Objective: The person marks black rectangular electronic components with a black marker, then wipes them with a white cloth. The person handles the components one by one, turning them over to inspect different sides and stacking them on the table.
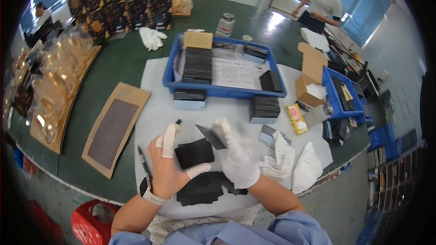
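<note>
A small stack of black cards (pixel 194 153) lies in front of me. My left hand (pixel 169 161), with white finger cots and a wristwatch, spreads around its left side. The thumb stretches along the lower edge while the fingers stand apart from it. My right hand (pixel 237 159), in a white glove and partly smeared by motion, grips a dark card (pixel 211 137) tilted up at the stack's right. Nearer to me, loose black cards (pixel 200 189) are fanned over the white sheet (pixel 152 90). A pen (pixel 144 162) lies left of my left hand.
Beyond my hands stands a blue tray (pixel 227 91) with card stacks; more stacks (pixel 264 109) sit before it. A cardboard piece (pixel 97 165) lies left. White gloves (pixel 277 165), a yellow box (pixel 296 119) and a clear bottle (pixel 320 113) are right. A person (pixel 324 0) stands across.
</note>
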The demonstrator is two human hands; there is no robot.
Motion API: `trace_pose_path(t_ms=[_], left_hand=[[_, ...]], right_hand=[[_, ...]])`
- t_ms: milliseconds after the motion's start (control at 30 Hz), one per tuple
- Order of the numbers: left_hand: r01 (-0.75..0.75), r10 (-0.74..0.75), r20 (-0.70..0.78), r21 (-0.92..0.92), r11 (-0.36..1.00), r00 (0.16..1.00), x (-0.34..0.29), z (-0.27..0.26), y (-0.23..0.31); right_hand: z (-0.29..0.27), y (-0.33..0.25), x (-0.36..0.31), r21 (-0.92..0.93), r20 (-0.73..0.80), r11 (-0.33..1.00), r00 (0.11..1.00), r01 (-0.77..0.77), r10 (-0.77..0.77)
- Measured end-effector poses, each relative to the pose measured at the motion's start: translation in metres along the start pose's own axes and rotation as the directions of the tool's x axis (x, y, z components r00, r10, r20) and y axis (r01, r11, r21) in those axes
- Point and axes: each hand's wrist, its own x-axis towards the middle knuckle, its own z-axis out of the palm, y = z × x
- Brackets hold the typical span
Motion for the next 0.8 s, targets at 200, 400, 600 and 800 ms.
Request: trace_pose_path(t_ms=[200, 400, 600, 800], left_hand=[[-0.149, 0.144, 0.092, 0.052, 0.988, 0.985, -0.006, 0.013, 0.008], [-0.124, 0.135, 0.099, -0.111, 0.986, 0.986, -0.008, 0.011, 0.001], [-0.101, 0.123, 0.14, -0.151, 0.983, 0.982, -0.005, 0.011, 0.001], [-0.089, 0.128, 0.203, -0.191, 0.978, 0.971, -0.004, 0.003, -0.008]], right_hand=[[-0.002, -0.036, 0.005, 0.608, 0.632, 0.22, 0.633, -0.763, 0.447], [0.002, -0.041, 0.0, 0.525, 0.632, 0.301, 0.602, -0.796, 0.488], [0.001, -0.042, -0.001, 0.526, 0.604, 0.287, 0.59, -0.8, 0.537], [-0.016, -0.034, 0.022, 0.638, 0.265, 0.337, 0.608, -0.693, 0.749]])
